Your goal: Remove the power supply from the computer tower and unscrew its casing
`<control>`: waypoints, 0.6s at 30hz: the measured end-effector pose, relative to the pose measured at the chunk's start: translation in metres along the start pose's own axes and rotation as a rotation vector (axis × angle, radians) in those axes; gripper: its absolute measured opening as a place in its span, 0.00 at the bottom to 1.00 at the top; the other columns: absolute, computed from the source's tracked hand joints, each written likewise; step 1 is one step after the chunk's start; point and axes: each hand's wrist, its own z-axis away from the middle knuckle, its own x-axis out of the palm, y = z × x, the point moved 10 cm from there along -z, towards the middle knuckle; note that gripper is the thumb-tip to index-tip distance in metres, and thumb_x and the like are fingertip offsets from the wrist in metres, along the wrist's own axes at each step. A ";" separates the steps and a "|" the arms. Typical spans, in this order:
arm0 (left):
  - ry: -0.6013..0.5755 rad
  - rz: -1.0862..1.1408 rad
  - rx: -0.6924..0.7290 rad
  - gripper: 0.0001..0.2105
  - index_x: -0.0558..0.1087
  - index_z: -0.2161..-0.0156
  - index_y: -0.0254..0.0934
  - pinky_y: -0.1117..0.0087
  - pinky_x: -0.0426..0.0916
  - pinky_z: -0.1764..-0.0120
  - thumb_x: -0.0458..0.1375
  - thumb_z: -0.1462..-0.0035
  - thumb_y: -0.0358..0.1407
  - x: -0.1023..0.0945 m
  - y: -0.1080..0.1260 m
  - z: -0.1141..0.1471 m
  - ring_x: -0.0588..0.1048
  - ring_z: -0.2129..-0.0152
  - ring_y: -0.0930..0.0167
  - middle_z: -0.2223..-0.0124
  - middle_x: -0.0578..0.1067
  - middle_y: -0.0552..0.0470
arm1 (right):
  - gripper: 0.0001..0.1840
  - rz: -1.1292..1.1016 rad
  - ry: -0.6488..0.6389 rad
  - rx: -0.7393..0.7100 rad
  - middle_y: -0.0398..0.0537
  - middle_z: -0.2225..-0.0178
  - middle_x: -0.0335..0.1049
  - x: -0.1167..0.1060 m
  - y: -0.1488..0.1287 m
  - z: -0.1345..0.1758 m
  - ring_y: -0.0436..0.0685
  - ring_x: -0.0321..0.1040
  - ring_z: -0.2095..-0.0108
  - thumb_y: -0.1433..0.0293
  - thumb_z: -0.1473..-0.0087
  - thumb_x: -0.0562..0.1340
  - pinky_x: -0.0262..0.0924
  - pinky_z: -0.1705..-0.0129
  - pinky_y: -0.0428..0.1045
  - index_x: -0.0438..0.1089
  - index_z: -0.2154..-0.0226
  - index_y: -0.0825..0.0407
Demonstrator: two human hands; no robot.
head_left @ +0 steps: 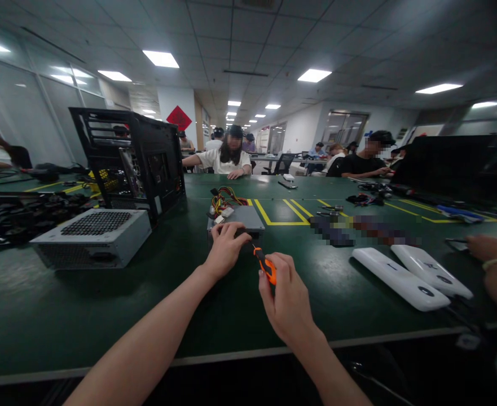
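A small grey power supply unit (pixel 248 216) lies on the green table straight ahead, its bundle of red, yellow and black cables (pixel 228 198) piled at the back left. My left hand (pixel 226 251) grips the unit's near edge, with fingers bent over the top and part of the near face hidden behind them. In my right hand (pixel 287 296) is an orange and black screwdriver (pixel 267 267), the fingers wrapped round its handle. Its thin tip points up and left to the unit's near side, close to my left fingertips; whether it touches a screw cannot be made out.
Left stand a larger power supply (pixel 100 239) and an open black computer case (pixel 159 163). White power banks (pixel 400 279) lie right, near another person's hand (pixel 491 248). A person (pixel 230 155) sits across the green table (pixel 180 332). A dark monitor (pixel 455 169) stands far right.
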 end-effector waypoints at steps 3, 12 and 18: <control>-0.013 -0.006 0.026 0.09 0.70 0.59 0.43 0.57 0.50 0.54 0.52 0.45 0.36 0.000 0.003 0.000 0.62 0.54 0.64 0.51 0.65 0.46 | 0.11 -0.007 0.026 0.078 0.51 0.66 0.63 0.002 0.006 0.007 0.55 0.64 0.68 0.68 0.42 0.48 0.60 0.67 0.50 0.59 0.60 0.54; 0.051 0.040 0.056 0.06 0.71 0.65 0.39 0.58 0.50 0.53 0.51 0.45 0.33 -0.002 0.010 0.000 0.64 0.56 0.67 0.56 0.68 0.49 | 0.14 -0.155 0.042 0.193 0.53 0.60 0.62 0.002 0.016 0.013 0.56 0.65 0.62 0.65 0.44 0.52 0.63 0.64 0.51 0.57 0.57 0.54; 0.037 0.019 0.068 0.07 0.70 0.63 0.40 0.58 0.50 0.53 0.50 0.44 0.34 0.000 0.011 0.000 0.64 0.56 0.68 0.56 0.68 0.49 | 0.14 -0.249 0.088 0.091 0.54 0.53 0.58 0.000 0.007 0.012 0.55 0.60 0.52 0.73 0.44 0.50 0.62 0.54 0.53 0.55 0.53 0.51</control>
